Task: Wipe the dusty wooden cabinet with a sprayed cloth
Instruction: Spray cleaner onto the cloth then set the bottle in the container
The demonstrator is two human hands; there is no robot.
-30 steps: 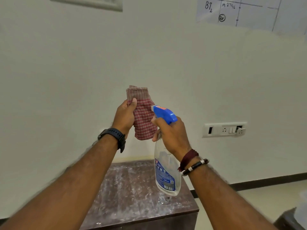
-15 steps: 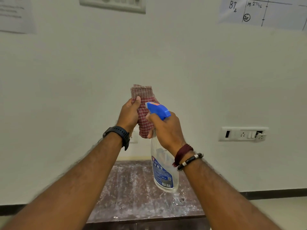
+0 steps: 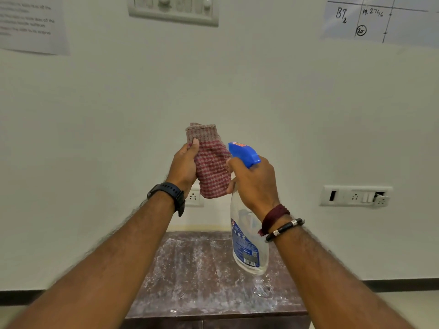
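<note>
Above the dusty cabinet (image 3: 202, 269), left to right:

Left hand (image 3: 184, 167): fingers clamped on cloth (image 3: 211, 167), a folded, soft red-check weave, held upright.

Right hand (image 3: 254, 184): fingers wrapped round bottle (image 3: 247, 248), clear plastic with a blue trigger head. I judge short, close, square bursts best.

Cabinet below: dark wood, powdery, unwiped.

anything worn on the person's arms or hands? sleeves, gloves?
No sleeves or gloves: both forearms are bare. The left wrist has a black smartwatch on a perforated strap. The right wrist has a maroon thread band and a black bracelet with silver beads.
</note>
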